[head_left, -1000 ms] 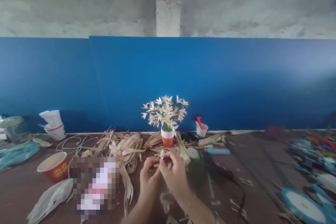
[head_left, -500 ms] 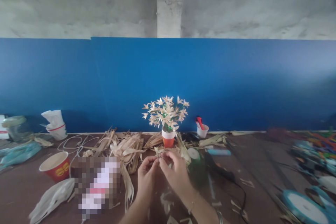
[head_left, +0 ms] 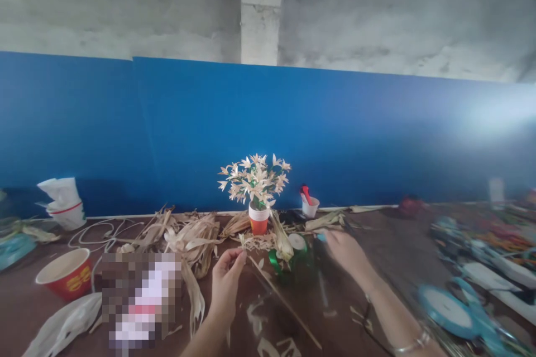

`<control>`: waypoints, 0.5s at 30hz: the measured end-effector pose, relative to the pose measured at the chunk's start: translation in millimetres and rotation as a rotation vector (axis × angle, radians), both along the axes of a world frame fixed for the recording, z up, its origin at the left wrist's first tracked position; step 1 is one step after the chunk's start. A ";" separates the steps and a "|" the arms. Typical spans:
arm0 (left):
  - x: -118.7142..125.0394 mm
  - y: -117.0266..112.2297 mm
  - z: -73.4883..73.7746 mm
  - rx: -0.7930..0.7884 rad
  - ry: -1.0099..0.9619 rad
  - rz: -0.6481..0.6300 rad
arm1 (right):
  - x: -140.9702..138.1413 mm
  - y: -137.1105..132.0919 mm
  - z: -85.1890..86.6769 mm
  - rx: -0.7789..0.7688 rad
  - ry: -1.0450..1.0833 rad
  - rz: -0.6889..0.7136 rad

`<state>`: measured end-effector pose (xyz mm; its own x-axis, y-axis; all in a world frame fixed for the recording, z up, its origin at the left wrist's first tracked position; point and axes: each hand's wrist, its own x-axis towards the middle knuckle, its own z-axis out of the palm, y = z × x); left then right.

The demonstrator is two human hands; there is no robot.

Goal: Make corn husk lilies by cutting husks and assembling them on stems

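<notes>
My left hand [head_left: 226,276] is closed in a pinch at the middle of the table. A small pale flower-shaped piece of husk [head_left: 242,240] shows just above its fingertips. My right hand [head_left: 347,254] is stretched forward to the right, palm down, its fingers blurred. At its fingertips a bit of a light blue object [head_left: 321,237] shows; whether the fingers grip it is unclear. Beyond the left hand, a bunch of cream husk flowers [head_left: 256,181] stands in a red and white cup [head_left: 258,220]. Green ribbon [head_left: 274,261] and a thin tan stalk [head_left: 287,304] lie between the hands.
Dry husks [head_left: 195,237] are heaped at the back. A red paper bowl [head_left: 67,276] and a white plastic bag [head_left: 65,326] sit at left. A small white cup with a red-handled tool [head_left: 310,206] stands behind. Blue ribbon spools [head_left: 446,312] lie at right.
My hands, together earlier, are now apart. My right hand has moved right and forward to the light blue object; my left stays near the middle. The view has turned slightly right.
</notes>
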<state>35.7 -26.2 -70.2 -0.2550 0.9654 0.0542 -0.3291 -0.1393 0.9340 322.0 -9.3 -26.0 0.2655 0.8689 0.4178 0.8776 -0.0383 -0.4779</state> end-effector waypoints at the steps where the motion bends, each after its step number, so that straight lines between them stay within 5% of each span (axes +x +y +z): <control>1: 0.1 0.4 -0.6 0.001 0.004 0.000 | 4.2 -6.9 -6.5 -0.048 -0.029 0.006; 6: 1.0 2.0 -3.6 0.010 0.017 -0.017 | 6.2 -30.6 -39.3 -0.271 -0.295 0.037; 10: 1.3 2.6 -4.7 -0.001 0.018 -0.013 | 3.0 -27.8 -47.6 -0.344 -0.374 -0.029; 15: 1.1 4.2 -5.9 -0.008 0.034 -0.017 | -11.8 -16.8 -35.5 -0.115 -0.106 0.020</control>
<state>36.8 -22.0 -76.1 -0.2371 0.9699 0.0552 -0.2990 -0.1269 0.9458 310.2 -26.0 -61.5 0.2077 0.9173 0.3396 0.9238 -0.0698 -0.3764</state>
